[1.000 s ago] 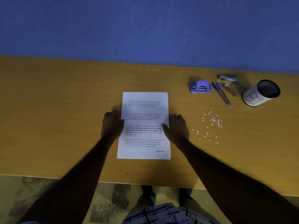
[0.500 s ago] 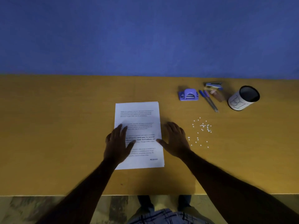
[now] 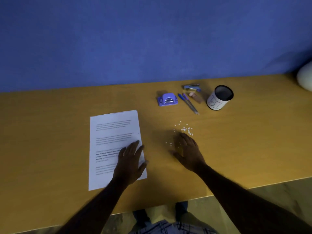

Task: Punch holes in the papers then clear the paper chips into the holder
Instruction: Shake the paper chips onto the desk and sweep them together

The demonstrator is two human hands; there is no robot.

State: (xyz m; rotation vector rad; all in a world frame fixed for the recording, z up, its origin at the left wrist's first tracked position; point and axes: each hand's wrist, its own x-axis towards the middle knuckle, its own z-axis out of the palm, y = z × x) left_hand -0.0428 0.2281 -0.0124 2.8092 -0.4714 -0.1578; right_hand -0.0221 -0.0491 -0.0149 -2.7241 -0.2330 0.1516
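Observation:
A stack of printed white papers (image 3: 111, 137) lies on the yellow table (image 3: 50, 132). My left hand (image 3: 130, 162) rests flat on the papers' right edge, fingers spread. My right hand (image 3: 189, 152) lies open on the table to the right of the papers, its fingertips among the small white paper chips (image 3: 184, 130) scattered there. The purple hole punch (image 3: 168, 99) stands further back. The holder (image 3: 219, 97), a white cup with a black inside and drawn letters, stands at the back right.
Two pens (image 3: 188, 103), a blue stapler (image 3: 192, 87) and a small brownish object (image 3: 195, 97) lie between the punch and the holder. A blue wall rises behind the table. A pale rounded object (image 3: 305, 78) sits at the far right edge.
My right hand has left the papers' edge and slid right onto the paper chips. My left hand moved across the sheet to its right edge. The view has swung left and tilted.

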